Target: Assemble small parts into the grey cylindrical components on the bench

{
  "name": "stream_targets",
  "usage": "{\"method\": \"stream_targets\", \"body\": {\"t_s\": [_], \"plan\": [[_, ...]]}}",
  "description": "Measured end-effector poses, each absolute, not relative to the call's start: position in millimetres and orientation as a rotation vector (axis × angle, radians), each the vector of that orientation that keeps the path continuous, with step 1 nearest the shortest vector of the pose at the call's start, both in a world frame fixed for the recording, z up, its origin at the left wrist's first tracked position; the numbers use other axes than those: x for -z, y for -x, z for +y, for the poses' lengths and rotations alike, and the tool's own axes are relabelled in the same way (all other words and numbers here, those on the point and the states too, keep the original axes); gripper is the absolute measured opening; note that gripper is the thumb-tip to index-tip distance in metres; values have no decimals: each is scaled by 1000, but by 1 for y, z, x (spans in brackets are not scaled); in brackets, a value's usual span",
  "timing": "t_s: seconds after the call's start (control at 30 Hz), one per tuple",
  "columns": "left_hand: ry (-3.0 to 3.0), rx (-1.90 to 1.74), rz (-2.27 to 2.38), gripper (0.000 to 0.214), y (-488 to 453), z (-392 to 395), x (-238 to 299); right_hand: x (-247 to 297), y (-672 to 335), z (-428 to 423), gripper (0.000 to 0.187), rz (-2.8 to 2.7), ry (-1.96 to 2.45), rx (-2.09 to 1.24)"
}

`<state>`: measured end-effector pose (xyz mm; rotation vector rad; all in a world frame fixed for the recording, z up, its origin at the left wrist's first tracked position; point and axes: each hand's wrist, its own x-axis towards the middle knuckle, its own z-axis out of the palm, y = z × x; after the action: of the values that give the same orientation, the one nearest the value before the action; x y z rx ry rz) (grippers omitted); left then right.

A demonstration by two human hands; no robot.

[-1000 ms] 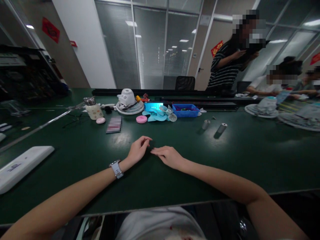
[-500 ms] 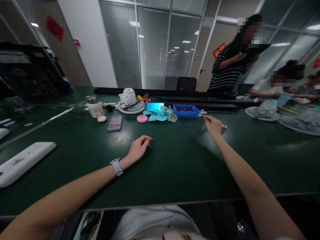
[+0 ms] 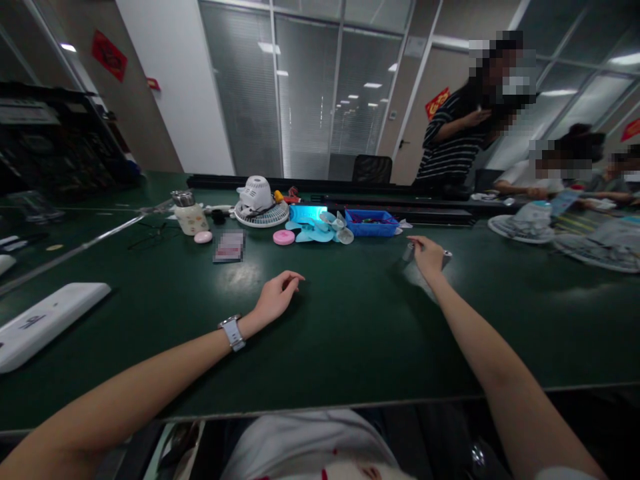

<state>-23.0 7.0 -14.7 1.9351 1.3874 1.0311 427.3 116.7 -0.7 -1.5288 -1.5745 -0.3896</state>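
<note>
My left hand (image 3: 277,297) rests on the dark green table (image 3: 350,333) near the middle, a pale watch on its wrist. Its fingers are loosely curled with thumb and forefinger close together, and nothing shows between them. My right hand (image 3: 428,255) is stretched far out to the right. Its fingers bend down onto a small metal cylinder (image 3: 409,251) lying on the table. A second metal cylinder (image 3: 447,255) peeks out just behind that hand.
Along the back lie a blue parts bin (image 3: 373,222), light blue fan blades (image 3: 320,230), a white fan housing (image 3: 257,200), pink discs (image 3: 283,237), and a small jar (image 3: 189,215). A white flat device (image 3: 47,321) sits at the left. Other people work at the far right.
My right hand left its place beside the left hand and reached out to the two metal cylinders, then settled onto them. My left hand stayed put.
</note>
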Motion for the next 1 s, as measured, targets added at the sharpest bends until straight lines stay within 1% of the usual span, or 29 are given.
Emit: {"method": "stream_targets", "body": {"t_s": [0.33,0.67,1.0], "plan": [[-1943,-1042,1389,33,22,4,11,5,-424,119,30,-1586,1491,359],[-1948,-1044,1401,33,20,2,8,13,-424,121,34,-1545,1452,439],[-1954,-1014,1396,33,21,3,10,12,-418,119,36,-1519,1554,479]]}}
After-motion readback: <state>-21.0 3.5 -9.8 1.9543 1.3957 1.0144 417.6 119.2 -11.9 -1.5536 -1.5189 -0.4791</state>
